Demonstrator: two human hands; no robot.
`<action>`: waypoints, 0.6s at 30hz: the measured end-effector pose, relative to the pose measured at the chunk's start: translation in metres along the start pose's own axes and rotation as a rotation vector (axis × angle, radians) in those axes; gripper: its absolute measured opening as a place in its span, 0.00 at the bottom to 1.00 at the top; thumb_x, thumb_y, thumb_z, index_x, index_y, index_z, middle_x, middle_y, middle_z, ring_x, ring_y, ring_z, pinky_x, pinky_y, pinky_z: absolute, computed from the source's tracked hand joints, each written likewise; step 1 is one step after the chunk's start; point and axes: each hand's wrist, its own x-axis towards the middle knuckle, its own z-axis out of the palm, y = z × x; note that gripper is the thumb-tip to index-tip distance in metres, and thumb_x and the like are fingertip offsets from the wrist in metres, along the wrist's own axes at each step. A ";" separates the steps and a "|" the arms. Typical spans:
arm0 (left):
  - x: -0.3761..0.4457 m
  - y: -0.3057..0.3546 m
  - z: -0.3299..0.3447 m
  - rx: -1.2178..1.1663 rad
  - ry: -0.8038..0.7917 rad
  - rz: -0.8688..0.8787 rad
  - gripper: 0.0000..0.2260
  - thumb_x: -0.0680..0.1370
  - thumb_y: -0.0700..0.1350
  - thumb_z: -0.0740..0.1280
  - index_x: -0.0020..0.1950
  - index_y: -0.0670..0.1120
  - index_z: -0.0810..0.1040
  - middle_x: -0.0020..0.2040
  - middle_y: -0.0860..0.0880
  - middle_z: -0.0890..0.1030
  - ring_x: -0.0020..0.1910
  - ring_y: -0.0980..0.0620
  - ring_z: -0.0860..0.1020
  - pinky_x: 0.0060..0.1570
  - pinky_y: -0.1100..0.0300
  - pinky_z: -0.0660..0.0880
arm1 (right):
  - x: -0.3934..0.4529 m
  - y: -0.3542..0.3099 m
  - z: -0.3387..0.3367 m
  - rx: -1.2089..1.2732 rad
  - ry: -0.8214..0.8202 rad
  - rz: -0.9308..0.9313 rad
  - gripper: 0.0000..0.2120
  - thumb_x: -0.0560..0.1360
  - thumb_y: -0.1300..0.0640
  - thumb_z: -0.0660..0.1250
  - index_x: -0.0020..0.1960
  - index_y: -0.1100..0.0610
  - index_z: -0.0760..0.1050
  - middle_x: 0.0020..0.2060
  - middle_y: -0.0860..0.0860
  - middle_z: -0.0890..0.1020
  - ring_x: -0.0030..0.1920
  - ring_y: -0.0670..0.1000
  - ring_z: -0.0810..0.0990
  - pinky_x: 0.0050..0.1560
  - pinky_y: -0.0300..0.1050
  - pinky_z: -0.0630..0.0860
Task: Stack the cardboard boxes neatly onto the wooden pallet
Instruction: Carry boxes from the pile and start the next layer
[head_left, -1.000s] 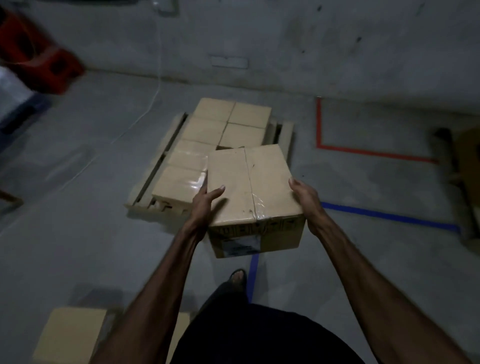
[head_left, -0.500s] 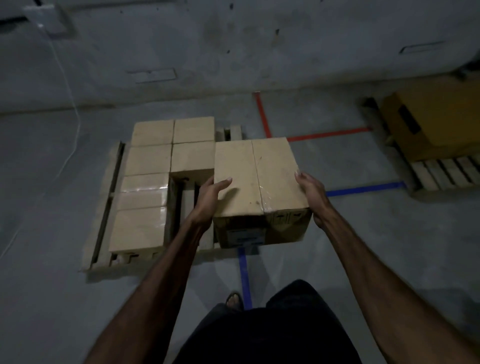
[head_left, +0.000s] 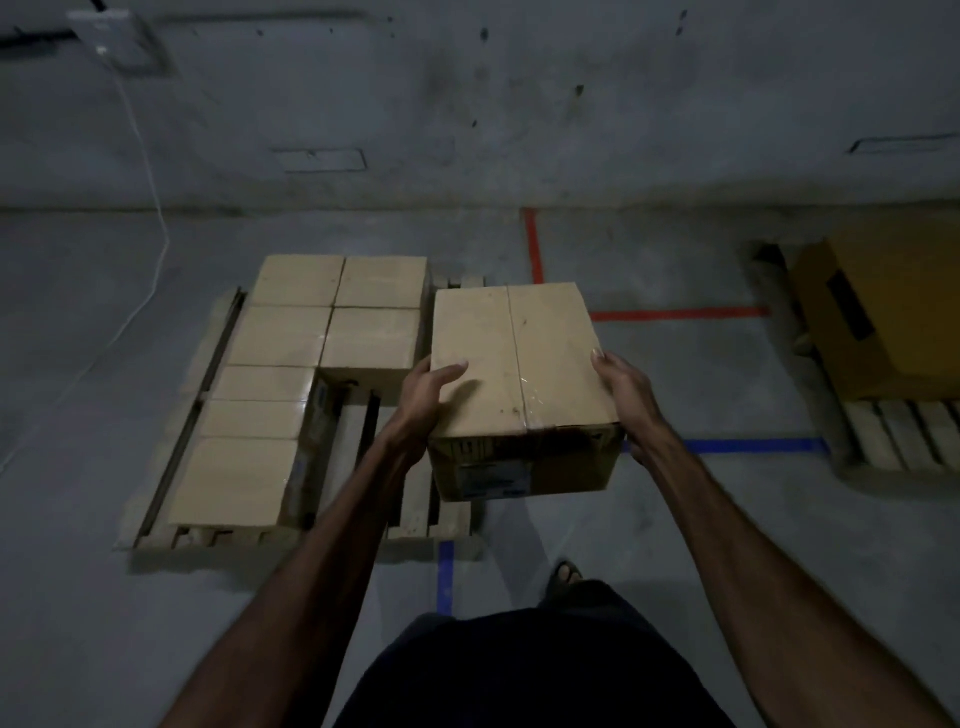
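Compared with a second ago, the pale wooden slatted pallet (head_left: 415, 525) has swung from up ahead to just below and left of the carried load; the person has closed in and squared up, and the pallet's near edge now lies close to the sandalled foot (head_left: 566, 571). The tan, tape-sealed cardboard box (head_left: 519, 364) is held in the air, level, over the pallet's right side. Left hand (head_left: 423, 395) is pressed against the box's left face, thumb lying over the top edge; right hand (head_left: 626, 395) is pressed against the right face, fingers wrapped toward the underside — both clamped on the box, which sits between them. Seven matching tan boxes (head_left: 291, 338) already sit on the pallet in a single layer: a column of five down the left, two more at the back beside it. Bare slats show in the middle front and along the right. Judgement: approach is finished; lowering comes next, likely into the open slot, butted against the placed boxes. Blue floor tape (head_left: 445, 571) runs underfoot. A second pallet with a darker yellow carton (head_left: 893, 322) stands well apart, right.
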 end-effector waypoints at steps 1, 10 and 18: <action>0.007 0.005 0.010 -0.016 0.014 -0.006 0.11 0.80 0.51 0.70 0.62 0.55 0.77 0.61 0.48 0.83 0.60 0.45 0.82 0.65 0.39 0.77 | 0.014 -0.006 -0.010 -0.010 -0.017 -0.002 0.11 0.85 0.47 0.61 0.62 0.47 0.78 0.56 0.49 0.83 0.57 0.53 0.81 0.53 0.50 0.79; 0.058 0.031 0.060 -0.122 0.177 -0.029 0.24 0.78 0.52 0.72 0.73 0.49 0.74 0.63 0.48 0.82 0.61 0.44 0.82 0.64 0.40 0.78 | 0.121 -0.036 -0.043 -0.068 -0.160 -0.003 0.09 0.83 0.48 0.64 0.55 0.46 0.83 0.53 0.46 0.86 0.55 0.50 0.85 0.60 0.52 0.81; 0.119 0.035 0.042 -0.197 0.299 -0.065 0.26 0.74 0.56 0.74 0.70 0.50 0.76 0.62 0.47 0.83 0.60 0.45 0.83 0.62 0.41 0.80 | 0.204 -0.063 -0.002 -0.206 -0.290 0.011 0.10 0.81 0.42 0.64 0.51 0.46 0.82 0.53 0.46 0.86 0.56 0.52 0.84 0.63 0.59 0.79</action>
